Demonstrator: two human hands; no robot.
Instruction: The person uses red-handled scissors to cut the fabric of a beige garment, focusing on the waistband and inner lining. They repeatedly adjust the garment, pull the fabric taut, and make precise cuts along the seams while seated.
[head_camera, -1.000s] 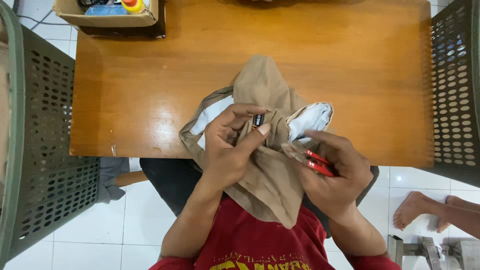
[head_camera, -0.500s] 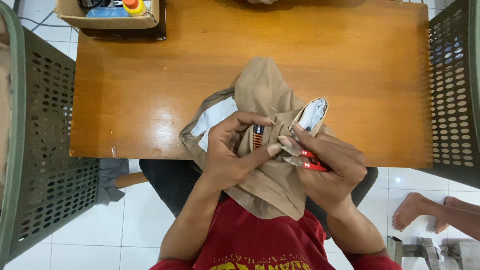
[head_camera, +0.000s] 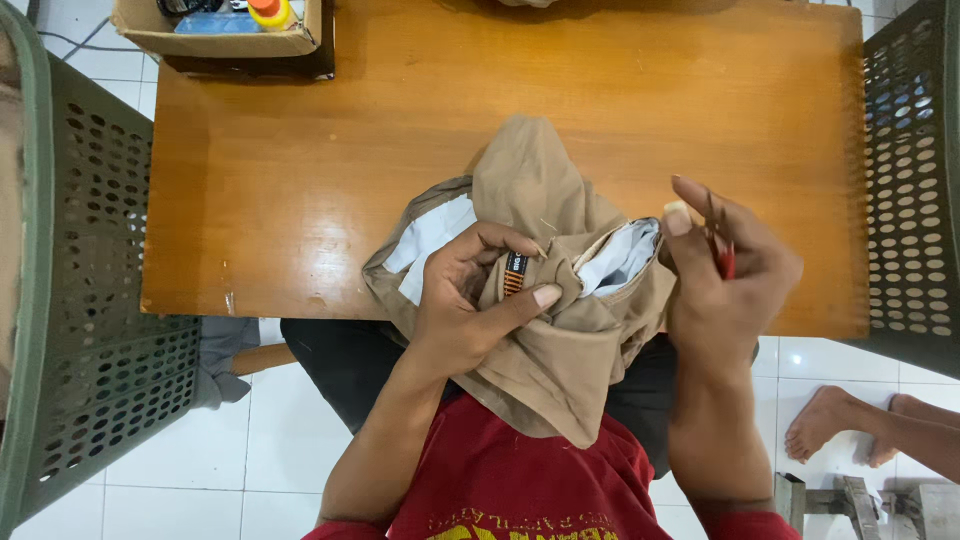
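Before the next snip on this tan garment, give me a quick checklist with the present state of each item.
1. Left hand pinches the tan garment beside the small striped label: ok.
2. Right hand holds the red-handled snips: ok.
3. Snips clear of the cloth, raised off to its right: ok.
4. Blades open or closed: cannot tell, the fingers hide them.
5. Garment supported, part on the wooden table, part on the lap: ok.
6. Loose thread to cut near the label: cannot tell, too small.
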